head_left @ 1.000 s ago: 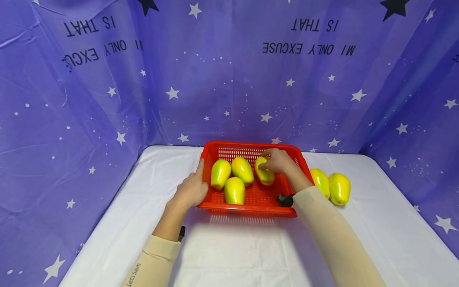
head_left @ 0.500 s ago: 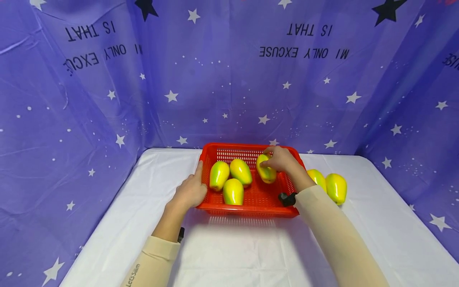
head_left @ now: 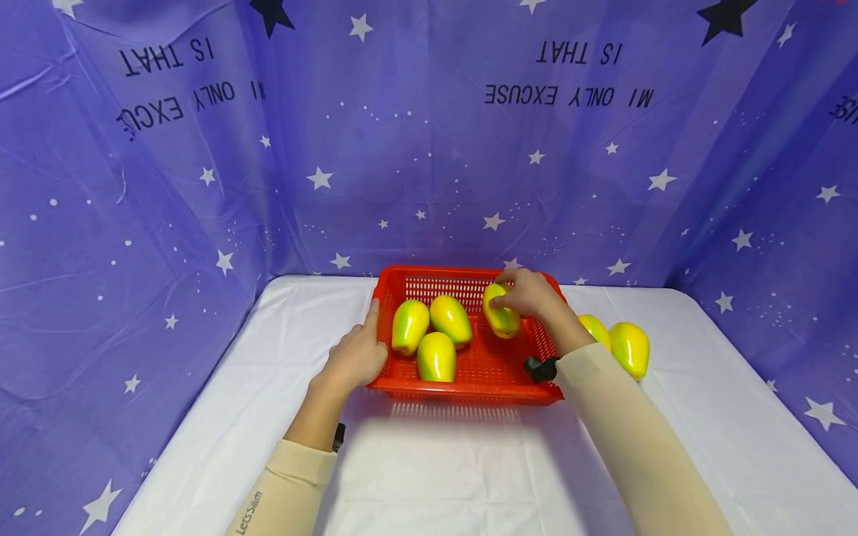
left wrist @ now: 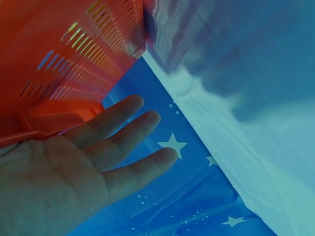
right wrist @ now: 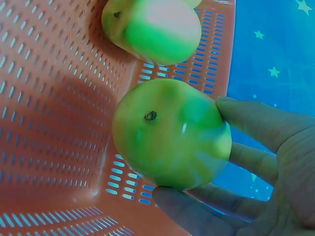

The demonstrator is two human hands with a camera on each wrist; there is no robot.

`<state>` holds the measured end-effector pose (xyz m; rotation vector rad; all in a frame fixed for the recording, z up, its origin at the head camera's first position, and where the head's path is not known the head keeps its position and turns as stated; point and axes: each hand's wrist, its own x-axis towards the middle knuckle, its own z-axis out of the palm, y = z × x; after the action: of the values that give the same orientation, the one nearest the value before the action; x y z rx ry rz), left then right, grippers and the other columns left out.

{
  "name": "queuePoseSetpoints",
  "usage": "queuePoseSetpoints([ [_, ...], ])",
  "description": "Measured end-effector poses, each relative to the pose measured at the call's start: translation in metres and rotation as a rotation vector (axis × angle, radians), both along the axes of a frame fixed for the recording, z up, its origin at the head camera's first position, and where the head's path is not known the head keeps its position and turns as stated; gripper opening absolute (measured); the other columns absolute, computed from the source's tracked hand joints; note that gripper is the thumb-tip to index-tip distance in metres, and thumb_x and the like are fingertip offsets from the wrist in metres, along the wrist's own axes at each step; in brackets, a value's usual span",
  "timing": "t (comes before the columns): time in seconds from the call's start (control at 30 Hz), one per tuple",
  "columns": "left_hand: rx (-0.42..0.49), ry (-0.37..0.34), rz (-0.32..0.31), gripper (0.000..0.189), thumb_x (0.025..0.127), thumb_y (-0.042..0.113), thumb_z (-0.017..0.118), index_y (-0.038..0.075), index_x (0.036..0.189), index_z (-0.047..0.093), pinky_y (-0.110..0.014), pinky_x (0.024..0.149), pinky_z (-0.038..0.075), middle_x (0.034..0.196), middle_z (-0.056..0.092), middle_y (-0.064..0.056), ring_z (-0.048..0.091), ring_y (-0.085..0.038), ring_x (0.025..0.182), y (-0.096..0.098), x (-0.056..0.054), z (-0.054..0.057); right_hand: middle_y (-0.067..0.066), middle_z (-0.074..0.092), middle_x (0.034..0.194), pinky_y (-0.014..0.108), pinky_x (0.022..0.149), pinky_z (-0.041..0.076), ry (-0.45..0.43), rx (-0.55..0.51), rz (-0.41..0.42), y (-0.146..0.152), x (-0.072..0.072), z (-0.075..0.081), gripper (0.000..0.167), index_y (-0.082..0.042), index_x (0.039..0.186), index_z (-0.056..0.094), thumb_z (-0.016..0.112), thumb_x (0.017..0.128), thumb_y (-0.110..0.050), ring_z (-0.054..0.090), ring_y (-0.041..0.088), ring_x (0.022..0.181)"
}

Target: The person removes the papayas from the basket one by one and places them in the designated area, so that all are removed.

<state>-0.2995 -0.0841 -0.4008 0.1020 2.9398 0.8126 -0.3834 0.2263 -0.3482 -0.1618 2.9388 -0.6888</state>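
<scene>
My right hand (head_left: 531, 292) grips a yellow-green mango (head_left: 507, 325) over the right part of a red plastic basket (head_left: 469, 388). In the right wrist view, thumb and fingers spread round one side of this mango (right wrist: 172, 132), its stem end facing the camera. Three more mangoes (head_left: 437, 359) lie grouped in the basket's left half. On the basket's left rim rests my left hand (head_left: 357, 356), index finger straight along the edge. In the left wrist view, three fingers (left wrist: 140, 169) extend straight outside the basket wall; the thumb and index finger are hidden there.
Two mangoes (head_left: 630, 350) lie on the white tablecloth (head_left: 429, 469) right of the basket, one partly behind the right forearm. A purple star-printed curtain (head_left: 429, 149) stands close behind the basket and along both sides. Each wrist carries a black device (head_left: 540, 369).
My right hand has shifted slightly up and to the right, taking the gripped mango with it. The left hand stays on the rim, and the other mangoes keep their places.
</scene>
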Motion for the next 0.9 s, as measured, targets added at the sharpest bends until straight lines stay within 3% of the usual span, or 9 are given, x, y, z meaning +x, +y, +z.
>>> queuePoseSetpoints([
  [0.2,-0.004,-0.003,-0.001,0.083,0.095,0.019,0.043,0.016,0.168,0.004,-0.066,0.1,0.045,0.137,0.058,-0.026,0.062,-0.044,0.115,0.001,0.001,0.0,0.022,0.06,0.14,0.034,0.076,0.061,-0.017,-0.032,-0.021,0.003,0.004,0.006,0.06,-0.008,0.142,0.061,0.077,0.089,-0.029,0.06,0.038,0.11],
  [0.47,-0.003,-0.01,0.002,0.084,0.095,0.018,0.043,0.016,0.168,0.003,-0.067,0.1,0.043,0.138,0.057,-0.026,0.061,-0.044,0.116,0.0,0.001,0.002,0.025,0.054,0.149,0.043,0.092,0.057,-0.007,0.005,-0.009,0.008,0.008,0.016,0.063,-0.006,0.148,0.055,0.073,0.093,-0.031,0.049,0.047,0.131],
  [0.9,-0.01,-0.016,0.0,0.084,0.094,0.018,0.042,0.017,0.168,0.003,-0.067,0.1,0.043,0.138,0.057,-0.026,0.06,-0.045,0.117,0.001,0.001,0.003,0.024,0.056,0.145,0.038,0.084,0.058,0.008,-0.03,-0.042,0.019,0.008,0.019,0.06,-0.008,0.145,0.059,0.073,0.091,-0.03,0.055,0.041,0.118],
])
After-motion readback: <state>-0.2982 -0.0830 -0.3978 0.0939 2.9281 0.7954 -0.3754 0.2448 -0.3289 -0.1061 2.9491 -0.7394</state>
